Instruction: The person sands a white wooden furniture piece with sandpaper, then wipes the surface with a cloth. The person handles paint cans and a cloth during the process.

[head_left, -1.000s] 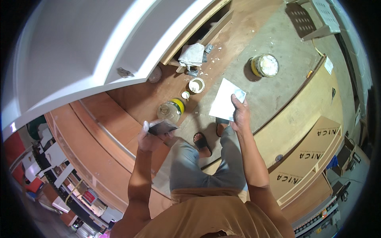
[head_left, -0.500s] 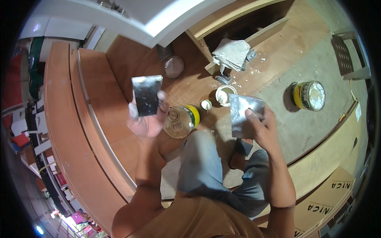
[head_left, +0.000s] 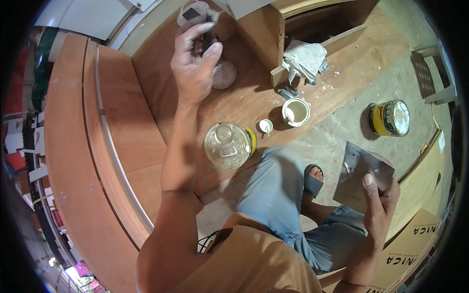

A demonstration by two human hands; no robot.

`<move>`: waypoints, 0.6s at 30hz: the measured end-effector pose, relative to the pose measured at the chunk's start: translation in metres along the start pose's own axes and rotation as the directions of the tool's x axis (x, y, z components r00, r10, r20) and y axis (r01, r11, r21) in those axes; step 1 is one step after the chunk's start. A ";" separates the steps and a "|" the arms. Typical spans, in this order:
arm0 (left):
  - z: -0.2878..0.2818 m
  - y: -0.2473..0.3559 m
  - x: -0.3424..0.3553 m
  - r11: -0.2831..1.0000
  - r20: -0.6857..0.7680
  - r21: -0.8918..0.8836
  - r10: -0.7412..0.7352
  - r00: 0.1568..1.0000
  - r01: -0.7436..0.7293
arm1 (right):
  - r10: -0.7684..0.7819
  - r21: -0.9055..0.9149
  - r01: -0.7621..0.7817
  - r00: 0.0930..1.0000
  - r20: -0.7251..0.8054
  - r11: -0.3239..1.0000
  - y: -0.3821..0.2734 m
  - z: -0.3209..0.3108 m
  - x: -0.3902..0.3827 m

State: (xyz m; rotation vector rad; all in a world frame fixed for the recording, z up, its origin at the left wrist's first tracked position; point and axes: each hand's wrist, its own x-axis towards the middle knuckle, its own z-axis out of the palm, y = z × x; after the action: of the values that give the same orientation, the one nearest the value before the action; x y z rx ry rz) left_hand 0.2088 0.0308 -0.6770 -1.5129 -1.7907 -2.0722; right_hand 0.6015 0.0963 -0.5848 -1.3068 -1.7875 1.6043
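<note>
My left hand is raised at the upper left, its fingers closed round a dark flat plate that is blurred and partly hidden by them. Close behind it a whitish round tub shows in part. At the lower right my right hand grips a thin, square, shiny grey sheet, thumb on its upper face. Below the left hand lies a round, pale-smeared disc. Between the hands stand an open can with pale contents, a small white cup with a stick and a large clear jar.
A white cloth hangs over the edge of an open wooden box. Dark scraps lie below it. A yellow-and-black can is on the floor at right. Long wooden panels run along the left; a cardboard sheet leans lower right.
My left hand has moved up and away with the dark plate, which has turned. My right hand has moved right and down, the sheet now tilted. The view has shifted too.
</note>
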 end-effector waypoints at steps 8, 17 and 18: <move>-0.005 0.001 0.037 0.714 0.126 0.525 0.473 0.872 -0.462 | 0.094 -0.277 -0.091 0.996 -0.005 0.957 0.031 -0.012 -0.006; 0.004 0.006 0.047 0.568 0.190 0.637 0.540 0.820 -0.521 | 0.044 -0.471 -0.044 0.999 -0.010 0.881 0.056 -0.009 0.008; 0.005 0.006 0.049 0.564 0.191 0.633 0.551 0.813 -0.531 | 0.047 -0.446 -0.028 0.998 0.033 0.895 0.054 -0.008 0.011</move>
State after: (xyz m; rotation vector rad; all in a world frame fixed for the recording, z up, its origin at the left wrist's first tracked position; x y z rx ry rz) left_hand 0.1899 0.0594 -0.6412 -1.5043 -1.5062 -0.9887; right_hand 0.6230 0.1044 -0.6359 -1.5140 -2.2626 1.2878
